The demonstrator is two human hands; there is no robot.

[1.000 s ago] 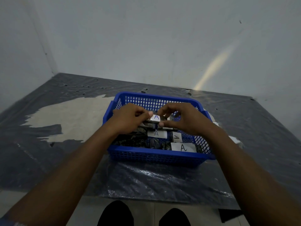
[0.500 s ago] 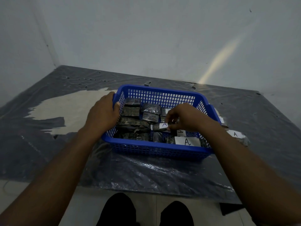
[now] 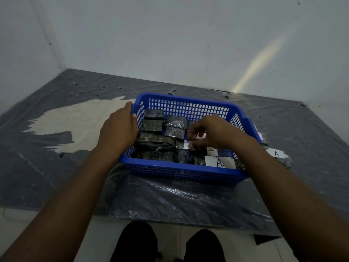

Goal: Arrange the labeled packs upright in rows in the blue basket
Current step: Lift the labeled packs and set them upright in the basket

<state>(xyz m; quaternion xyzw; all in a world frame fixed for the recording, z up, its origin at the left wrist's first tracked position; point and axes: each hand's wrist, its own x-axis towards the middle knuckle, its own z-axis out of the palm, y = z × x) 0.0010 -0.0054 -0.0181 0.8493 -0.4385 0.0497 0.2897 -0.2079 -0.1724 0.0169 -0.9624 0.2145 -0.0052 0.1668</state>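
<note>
Labeled packs (image 3: 154,127): nearly all are inside the blue basket (image 3: 181,173). They are dark blocks in shiny wrap, set side by side. The left columns look rowed. The right side is looser, with white "A" labels facing up. A stray pack (image 3: 276,155) lies outside on the sheet, just beside the basket's right wall.

Left hand (image 3: 117,129) grips the basket's left rim, thumb on the inside. Right hand (image 3: 215,133) is over the middle-right of the basket, its fingertips (image 3: 196,144) pinching one pack at its white label (image 3: 186,145). We can't tell if that pack is upright yet.

Handling, our read: they look small, light and blocky under crinkly film. The film is likely slippery and the paper label could peel. We'd pinch the pack body across its short faces, not the label. The wrap should give a little, so neighbours can wedge a pack upright.

Surface: a dark, wrinkled plastic sheet (image 3: 170,201) on the floor, with a worn patch (image 3: 79,120) showing pale at far left and pale tile near us.

Room: bare grey-white walls (image 3: 170,44) meet at the far-left corner, and a warm light streak (image 3: 260,63) crosses the far wall on the right.
</note>
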